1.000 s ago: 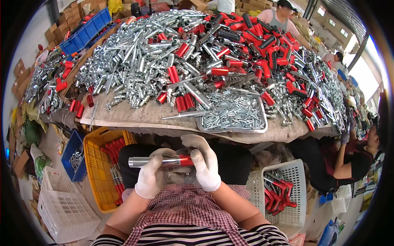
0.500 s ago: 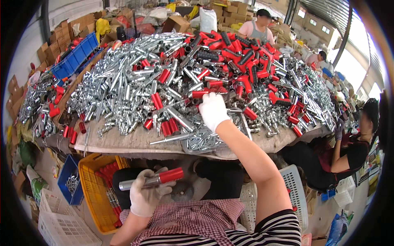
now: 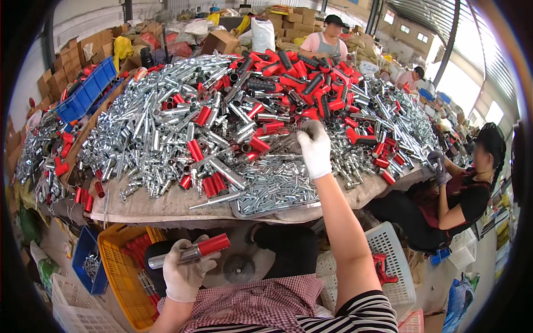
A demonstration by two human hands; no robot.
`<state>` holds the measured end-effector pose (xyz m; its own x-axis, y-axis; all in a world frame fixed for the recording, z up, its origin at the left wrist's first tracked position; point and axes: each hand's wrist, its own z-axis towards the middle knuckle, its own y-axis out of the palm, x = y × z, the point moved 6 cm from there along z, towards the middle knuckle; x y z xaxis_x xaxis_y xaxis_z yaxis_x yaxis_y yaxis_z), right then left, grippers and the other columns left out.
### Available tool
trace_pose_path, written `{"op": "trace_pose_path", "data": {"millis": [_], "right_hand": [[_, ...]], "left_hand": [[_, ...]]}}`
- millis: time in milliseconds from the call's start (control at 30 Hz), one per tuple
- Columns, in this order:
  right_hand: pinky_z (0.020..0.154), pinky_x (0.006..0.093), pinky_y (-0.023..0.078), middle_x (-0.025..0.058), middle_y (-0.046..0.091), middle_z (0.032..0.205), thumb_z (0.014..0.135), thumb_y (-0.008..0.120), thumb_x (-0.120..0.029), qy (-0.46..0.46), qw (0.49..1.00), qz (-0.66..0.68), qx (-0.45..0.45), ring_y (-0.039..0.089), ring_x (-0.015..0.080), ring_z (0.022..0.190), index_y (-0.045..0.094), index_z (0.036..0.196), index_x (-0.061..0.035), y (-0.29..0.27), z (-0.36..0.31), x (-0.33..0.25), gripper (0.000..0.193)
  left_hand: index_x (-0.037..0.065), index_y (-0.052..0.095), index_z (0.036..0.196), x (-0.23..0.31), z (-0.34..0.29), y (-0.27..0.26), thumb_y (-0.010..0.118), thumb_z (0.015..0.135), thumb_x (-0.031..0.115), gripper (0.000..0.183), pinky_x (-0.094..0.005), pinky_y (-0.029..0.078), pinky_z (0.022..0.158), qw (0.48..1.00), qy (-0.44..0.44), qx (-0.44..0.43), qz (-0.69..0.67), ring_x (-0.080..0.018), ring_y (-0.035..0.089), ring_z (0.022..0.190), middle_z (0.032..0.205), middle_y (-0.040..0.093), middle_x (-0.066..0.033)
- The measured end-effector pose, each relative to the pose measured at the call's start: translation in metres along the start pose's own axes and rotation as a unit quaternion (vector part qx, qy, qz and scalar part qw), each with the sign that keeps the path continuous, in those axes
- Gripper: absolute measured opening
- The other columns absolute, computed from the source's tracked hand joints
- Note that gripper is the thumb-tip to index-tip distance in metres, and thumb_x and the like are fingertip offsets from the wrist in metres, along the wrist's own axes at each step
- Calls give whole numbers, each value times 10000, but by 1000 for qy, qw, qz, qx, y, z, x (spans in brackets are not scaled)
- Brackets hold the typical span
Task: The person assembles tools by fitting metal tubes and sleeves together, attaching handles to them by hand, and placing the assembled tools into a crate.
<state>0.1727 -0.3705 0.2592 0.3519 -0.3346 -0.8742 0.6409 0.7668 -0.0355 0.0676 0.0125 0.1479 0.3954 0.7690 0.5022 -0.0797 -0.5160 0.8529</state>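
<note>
In my left hand (image 3: 184,273), gloved in white, lies a silver metal tube with a red sleeve (image 3: 214,245) at one end; the fingers wrap round its metal part above my lap. My right hand (image 3: 315,151), also gloved, reaches over the heap with its fingers bent inward; whatever they may hold is hidden. Red and black pistol-shaped handles (image 3: 313,89) lie just beyond it. Close to its wrist sits a shallow tray (image 3: 239,211) full of small silver pins (image 3: 275,186). Silver tubes and rods (image 3: 166,111), some with red sleeves (image 3: 195,150), are piled to the left.
A yellow crate (image 3: 114,272) with red-handled parts and a blue bin (image 3: 83,277) stand on the floor at left. A pale perforated basket (image 3: 397,250) holds a red part at right. One person (image 3: 466,188) sits at right; others work behind the heap.
My right hand has moved right, off a red-sleeved tube, uncovering more of the pin tray. The view has shifted slightly. My left hand keeps its hold on the red-sleeved tube.
</note>
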Motion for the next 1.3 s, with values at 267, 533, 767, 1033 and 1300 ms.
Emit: {"op": "trace_pose_path", "data": {"millis": [267, 533, 767, 1033, 1300], "right_hand": [[637, 295, 523, 78, 654, 789, 881, 637, -80, 36, 999, 1, -36, 639, 135, 686, 619, 969, 13, -14, -68, 8, 130], [748, 290, 540, 112, 662, 969, 944, 616, -62, 163, 904, 255, -302, 656, 150, 808, 579, 1090, 30, 51, -204, -29, 177], [690, 282, 526, 90, 655, 887, 910, 610, 1, 53, 947, 152, -277, 642, 143, 752, 590, 1047, 11, 58, -220, -31, 139], [724, 360, 547, 103, 693, 903, 904, 667, -165, -43, 899, 11, -435, 690, 243, 774, 627, 1112, -33, 49, -164, -63, 249], [847, 456, 538, 162, 704, 1019, 858, 660, -401, -2, 792, -610, -5, 680, 352, 961, 677, 1078, -68, -61, 129, 64, 400]], "left_hand": [[119, 578, 1076, -6, -1, 11, 600, 906, 408, 336, -401, 555, 641, 998, 9, 55, 35, -449, 628, 933, 1224, 578, -218], [78, 535, 1113, 4, 16, 11, 618, 894, 438, 429, -500, 623, 698, 998, 54, 15, 42, -520, 641, 980, 1277, 567, -244], [33, 535, 1099, 8, 20, 12, 577, 902, 376, 398, -495, 646, 647, 998, 15, -5, 55, -540, 649, 894, 1206, 554, -331], [75, 557, 1075, -11, 35, 14, 569, 916, 431, 391, -473, 627, 667, 998, -29, 30, -51, -439, 649, 891, 1161, 594, -258], [79, 542, 1232, -15, 43, 12, 570, 912, 482, 516, -381, 620, 599, 992, -32, 49, -110, -315, 657, 732, 1099, 645, -184]]}}
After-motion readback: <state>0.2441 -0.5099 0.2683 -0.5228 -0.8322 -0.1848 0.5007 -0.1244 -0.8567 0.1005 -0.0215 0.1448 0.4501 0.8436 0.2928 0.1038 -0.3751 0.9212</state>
